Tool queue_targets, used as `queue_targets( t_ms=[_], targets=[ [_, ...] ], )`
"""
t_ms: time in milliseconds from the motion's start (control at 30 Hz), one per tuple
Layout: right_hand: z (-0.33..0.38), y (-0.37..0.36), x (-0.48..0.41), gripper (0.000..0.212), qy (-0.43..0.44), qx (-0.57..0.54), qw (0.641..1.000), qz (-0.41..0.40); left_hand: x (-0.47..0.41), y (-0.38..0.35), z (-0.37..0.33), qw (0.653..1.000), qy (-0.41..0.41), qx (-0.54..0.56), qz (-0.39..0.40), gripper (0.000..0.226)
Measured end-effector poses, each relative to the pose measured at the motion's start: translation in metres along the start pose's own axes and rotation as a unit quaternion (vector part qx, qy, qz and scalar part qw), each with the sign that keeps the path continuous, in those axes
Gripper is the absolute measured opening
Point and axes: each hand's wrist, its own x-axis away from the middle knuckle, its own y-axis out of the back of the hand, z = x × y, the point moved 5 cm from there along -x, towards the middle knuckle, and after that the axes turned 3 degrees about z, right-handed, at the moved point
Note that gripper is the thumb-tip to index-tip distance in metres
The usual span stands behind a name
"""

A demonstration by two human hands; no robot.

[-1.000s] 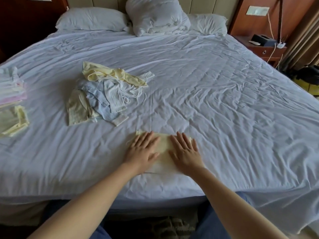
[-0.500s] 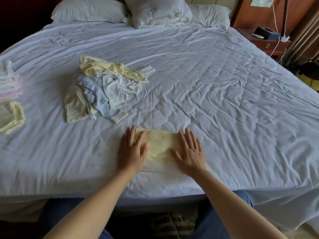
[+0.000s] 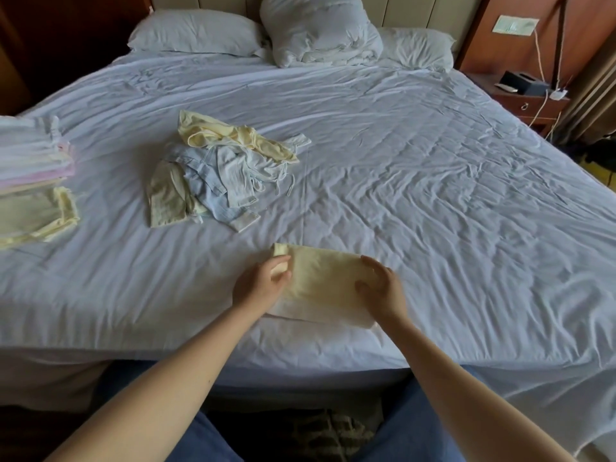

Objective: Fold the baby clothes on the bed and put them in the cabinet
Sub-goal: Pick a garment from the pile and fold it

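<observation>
A pale yellow folded baby garment [image 3: 325, 285] lies near the bed's front edge. My left hand [image 3: 261, 283] grips its left edge, fingers curled round the cloth. My right hand [image 3: 383, 291] is at its right edge, fingers curved over the fabric, thumb towards the middle. A heap of unfolded baby clothes [image 3: 220, 171], yellow, light blue and white, lies further back on the white sheet [image 3: 433, 181]. A stack of folded clothes [image 3: 31, 161] sits at the far left, with a folded yellow piece [image 3: 36, 218] in front of it.
Two pillows [image 3: 193, 33] and a bundled duvet [image 3: 316, 31] lie at the headboard. A wooden nightstand [image 3: 530, 101] with a dark box and cables stands at the back right. No cabinet is in view.
Both hands lay flat on the yellow garment earlier. Now they have moved out to its two side edges and the fingers have curled round the cloth.
</observation>
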Motion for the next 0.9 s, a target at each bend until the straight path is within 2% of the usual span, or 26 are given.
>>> queue_targets(
  t_ms=[133,200,300,433,633,900],
  targets=[
    [0.008,0.002,0.001,0.054,0.002,-0.046,0.999,0.024,-0.005,-0.003,0.004,0.995,-0.004,0.100,0.020,0.038],
    [0.007,-0.001,0.001,0.054,-0.033,-0.118,0.991,0.054,-0.004,-0.003,0.006,0.987,-0.004,0.159,0.019,0.040],
    [0.011,-0.002,0.002,0.048,-0.071,-0.228,0.967,0.087,0.002,0.007,0.007,0.978,-0.002,0.210,-0.007,0.042],
    [0.035,-0.016,0.000,0.041,-0.072,-0.301,0.936,0.169,0.015,0.044,0.017,0.960,0.004,0.272,-0.067,0.043],
    [0.120,-0.072,-0.005,0.045,-0.021,-0.345,0.907,0.240,0.043,0.130,0.062,0.944,0.009,0.289,-0.156,0.042],
    [0.258,-0.178,-0.004,0.059,0.031,-0.349,0.876,0.331,0.077,0.252,0.152,0.925,0.048,0.250,-0.281,0.039]
  ],
)
